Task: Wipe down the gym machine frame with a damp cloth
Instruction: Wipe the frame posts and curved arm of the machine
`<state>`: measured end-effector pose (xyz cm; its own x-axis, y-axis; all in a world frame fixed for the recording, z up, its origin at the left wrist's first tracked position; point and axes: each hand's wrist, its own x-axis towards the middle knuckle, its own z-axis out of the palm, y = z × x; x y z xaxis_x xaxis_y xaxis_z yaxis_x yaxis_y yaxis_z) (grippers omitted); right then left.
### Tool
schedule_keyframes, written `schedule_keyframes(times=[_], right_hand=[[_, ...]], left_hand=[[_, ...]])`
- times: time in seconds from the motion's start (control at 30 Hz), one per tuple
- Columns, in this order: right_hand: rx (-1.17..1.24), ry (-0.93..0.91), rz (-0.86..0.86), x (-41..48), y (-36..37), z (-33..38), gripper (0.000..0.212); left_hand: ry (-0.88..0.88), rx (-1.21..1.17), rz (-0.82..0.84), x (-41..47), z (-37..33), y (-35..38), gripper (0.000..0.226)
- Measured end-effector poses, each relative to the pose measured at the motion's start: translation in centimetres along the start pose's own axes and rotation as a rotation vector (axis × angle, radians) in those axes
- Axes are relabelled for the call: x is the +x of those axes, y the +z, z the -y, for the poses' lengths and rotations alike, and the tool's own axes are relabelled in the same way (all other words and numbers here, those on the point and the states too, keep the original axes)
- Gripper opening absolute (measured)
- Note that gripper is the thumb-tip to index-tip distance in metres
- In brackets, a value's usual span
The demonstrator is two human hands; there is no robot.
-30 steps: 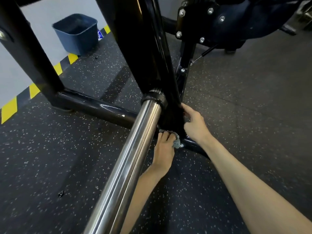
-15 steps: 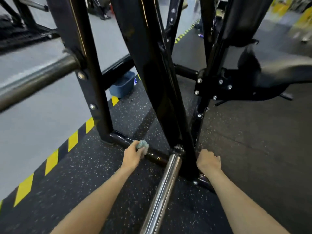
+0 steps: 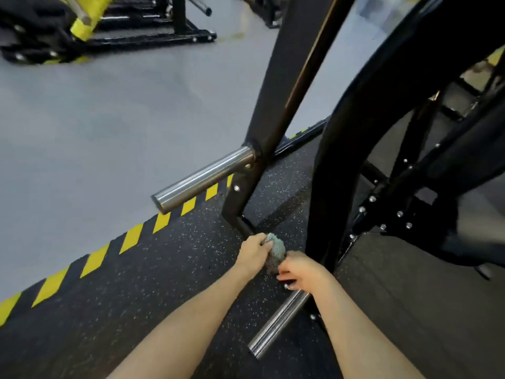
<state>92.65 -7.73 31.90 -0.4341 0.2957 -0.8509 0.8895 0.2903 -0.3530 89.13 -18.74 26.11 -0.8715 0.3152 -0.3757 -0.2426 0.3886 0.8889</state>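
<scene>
The black gym machine frame rises from a speckled rubber floor, with a low black base tube near the middle. My left hand grips a bunched blue-grey cloth just in front of that base tube. My right hand is right beside the cloth, fingers curled and touching its lower edge, above the inner end of a chrome peg. Whether the right hand holds the cloth is unclear. The base tube under the cloth is hidden.
A second chrome peg sticks out left from the slanted upright. A thick black upright and bolted bracket stand to the right. Yellow-black hazard tape edges the grey floor. Another machine stands far left.
The view has swung left and up. My right hand left the upright's foot and came to the cloth. My left hand with the cloth sits nearer the upright.
</scene>
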Motion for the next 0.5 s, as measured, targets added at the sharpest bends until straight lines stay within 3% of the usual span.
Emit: schedule_keyframes(times=[0.13,0.23,0.33,0.5], right_hand=[[0.157,-0.037,0.106,-4.0,2.2,4.1,0.062],[0.184,-0.111,0.22,-8.1,4.0,8.3,0.044],[0.035,-0.186,0.24,-12.0,7.0,13.1,0.027],[-0.064,-0.229,0.227,-17.1,12.9,19.7,0.027]], left_hand=[[-0.167,-0.343,0.053,-3.5,-2.3,-7.3,0.024],[-0.265,-0.533,0.067,-6.1,-4.4,-13.9,0.012],[-0.309,-0.563,-0.07,-8.5,-5.7,-20.8,0.007],[-0.357,-0.505,-0.23,-13.1,-6.6,-31.4,0.014]])
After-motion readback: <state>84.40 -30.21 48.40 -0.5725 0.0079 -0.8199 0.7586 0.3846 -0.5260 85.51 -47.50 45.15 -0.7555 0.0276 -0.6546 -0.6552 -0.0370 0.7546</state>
